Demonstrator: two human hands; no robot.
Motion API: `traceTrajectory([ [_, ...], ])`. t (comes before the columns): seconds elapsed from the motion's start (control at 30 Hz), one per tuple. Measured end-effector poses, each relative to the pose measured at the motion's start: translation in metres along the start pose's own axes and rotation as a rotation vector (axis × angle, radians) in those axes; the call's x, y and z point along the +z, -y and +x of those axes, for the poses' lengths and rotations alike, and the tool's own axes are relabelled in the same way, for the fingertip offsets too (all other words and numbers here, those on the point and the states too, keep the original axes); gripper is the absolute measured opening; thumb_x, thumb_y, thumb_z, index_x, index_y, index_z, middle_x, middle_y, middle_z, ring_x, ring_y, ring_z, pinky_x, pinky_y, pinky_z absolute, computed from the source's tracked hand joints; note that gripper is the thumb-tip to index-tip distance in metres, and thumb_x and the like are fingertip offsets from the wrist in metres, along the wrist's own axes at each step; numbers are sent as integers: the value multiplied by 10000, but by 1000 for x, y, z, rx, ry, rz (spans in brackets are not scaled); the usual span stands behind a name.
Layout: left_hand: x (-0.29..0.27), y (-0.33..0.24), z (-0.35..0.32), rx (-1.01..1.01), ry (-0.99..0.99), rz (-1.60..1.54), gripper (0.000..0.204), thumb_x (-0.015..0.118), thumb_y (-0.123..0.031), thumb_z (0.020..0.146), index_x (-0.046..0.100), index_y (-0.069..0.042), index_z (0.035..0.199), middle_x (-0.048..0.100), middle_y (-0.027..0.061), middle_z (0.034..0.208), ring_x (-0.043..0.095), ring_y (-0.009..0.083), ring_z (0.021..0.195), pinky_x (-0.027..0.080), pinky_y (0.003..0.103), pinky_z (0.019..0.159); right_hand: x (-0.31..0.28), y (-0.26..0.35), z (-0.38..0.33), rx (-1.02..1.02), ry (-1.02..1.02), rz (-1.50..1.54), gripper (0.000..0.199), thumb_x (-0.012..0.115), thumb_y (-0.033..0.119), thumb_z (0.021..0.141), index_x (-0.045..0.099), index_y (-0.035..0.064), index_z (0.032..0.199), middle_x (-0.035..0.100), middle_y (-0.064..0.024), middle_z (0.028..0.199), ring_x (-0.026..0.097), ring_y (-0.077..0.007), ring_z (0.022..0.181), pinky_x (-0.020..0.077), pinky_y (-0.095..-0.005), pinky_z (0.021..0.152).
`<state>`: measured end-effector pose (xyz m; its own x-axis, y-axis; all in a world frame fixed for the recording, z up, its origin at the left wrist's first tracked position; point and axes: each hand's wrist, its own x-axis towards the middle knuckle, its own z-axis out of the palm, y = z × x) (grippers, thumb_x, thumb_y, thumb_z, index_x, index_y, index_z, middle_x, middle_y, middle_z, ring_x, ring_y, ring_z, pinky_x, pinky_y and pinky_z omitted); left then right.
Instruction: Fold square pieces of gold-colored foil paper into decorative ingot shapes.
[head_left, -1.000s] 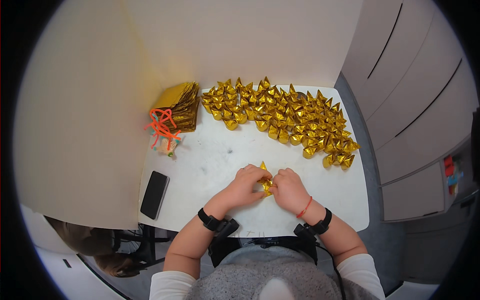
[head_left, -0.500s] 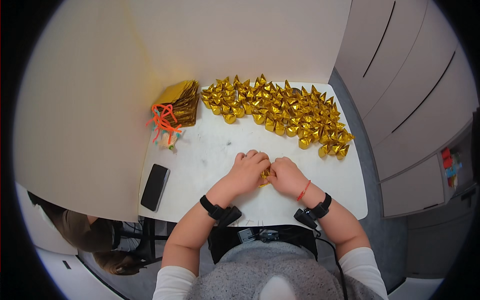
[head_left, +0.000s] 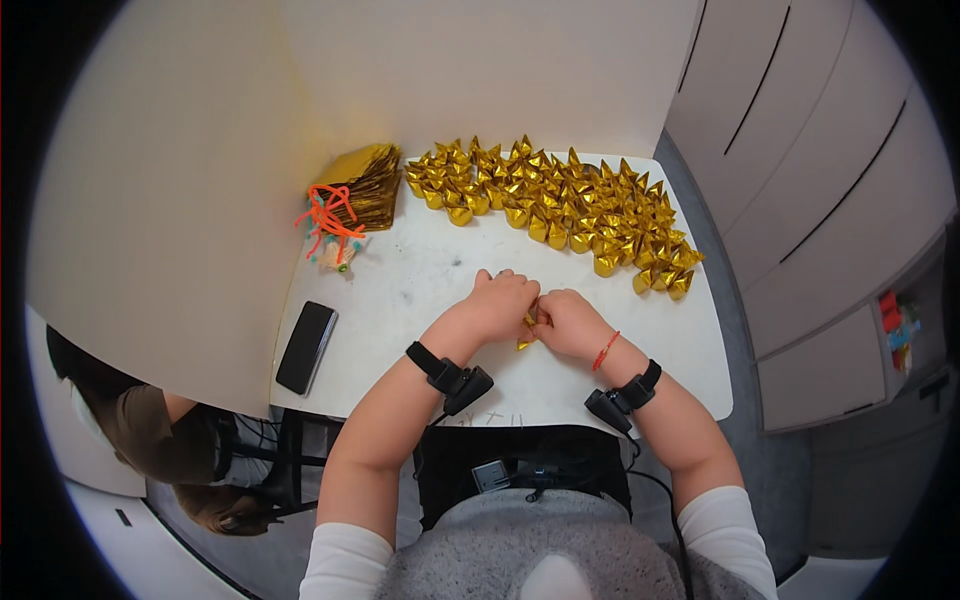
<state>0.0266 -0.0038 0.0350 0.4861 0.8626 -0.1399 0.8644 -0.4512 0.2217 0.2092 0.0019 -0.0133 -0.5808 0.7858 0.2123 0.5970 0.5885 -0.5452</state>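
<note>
My left hand (head_left: 503,301) and my right hand (head_left: 567,322) meet over the white table (head_left: 420,290), both pinching one small piece of gold foil paper (head_left: 528,331). Most of the piece is hidden between my fingers; only a gold corner shows below them. A big heap of folded gold paper ingots (head_left: 560,210) lies along the far side of the table. A stack of flat gold sheets (head_left: 366,184) sits at the far left corner.
Orange string with a small tassel (head_left: 326,228) lies by the sheet stack. A black phone (head_left: 306,346) rests near the table's left edge. Beige partitions stand left and behind. Another person (head_left: 165,450) sits beyond the left partition. Grey cabinets (head_left: 830,200) stand at right.
My hands have closed in over the gold piece, covering more of it than a second ago. The view has tilted slightly, so the table sits lower in the picture.
</note>
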Motion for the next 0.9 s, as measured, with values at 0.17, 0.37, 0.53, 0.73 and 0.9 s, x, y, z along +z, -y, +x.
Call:
traceTrajectory([
  [0.17, -5, 3, 7, -59, 195, -97, 360, 924, -318, 677, 744, -149, 938, 698, 40, 1004, 614, 264, 1133, 391, 484, 955, -13, 10, 0, 120, 143, 25, 193, 779, 190, 791, 642, 58, 761, 667, -144, 809, 640, -358, 838, 514, -457, 756],
  [0.37, -1, 29, 5, 21, 126, -361, 229, 902, -192, 714, 778, -95, 881, 750, 46, 896, 709, 250, 876, 535, 388, 817, -13, 7, -1, 50, 104, 11, 292, 810, 262, 804, 602, 62, 761, 622, -117, 755, 617, -329, 743, 481, -426, 657],
  [0.53, 15, 46, 9, 41, 71, -608, 138, 862, -79, 758, 771, -60, 861, 763, 55, 861, 702, 185, 756, 556, 307, 742, -14, 12, -6, 80, 79, 27, 233, 769, 253, 830, 633, 68, 788, 638, -117, 800, 628, -325, 799, 496, -435, 701],
  [0.73, 31, 54, 2, -17, -62, -1107, 130, 858, -50, 801, 754, -22, 874, 733, 25, 809, 658, 95, 743, 529, 261, 685, -12, 7, -9, 191, 11, 406, 196, 743, 209, 902, 665, 42, 834, 652, -57, 809, 623, -184, 745, 504, -341, 674],
  [0.9, 24, 50, -7, -79, -13, -1267, 155, 847, -42, 829, 700, -24, 871, 742, 43, 843, 650, 65, 706, 515, 226, 644, -2, -3, -12, 365, -11, 936, 180, 675, 171, 1007, 665, 21, 907, 642, 24, 831, 552, -38, 715, 461, -221, 633],
])
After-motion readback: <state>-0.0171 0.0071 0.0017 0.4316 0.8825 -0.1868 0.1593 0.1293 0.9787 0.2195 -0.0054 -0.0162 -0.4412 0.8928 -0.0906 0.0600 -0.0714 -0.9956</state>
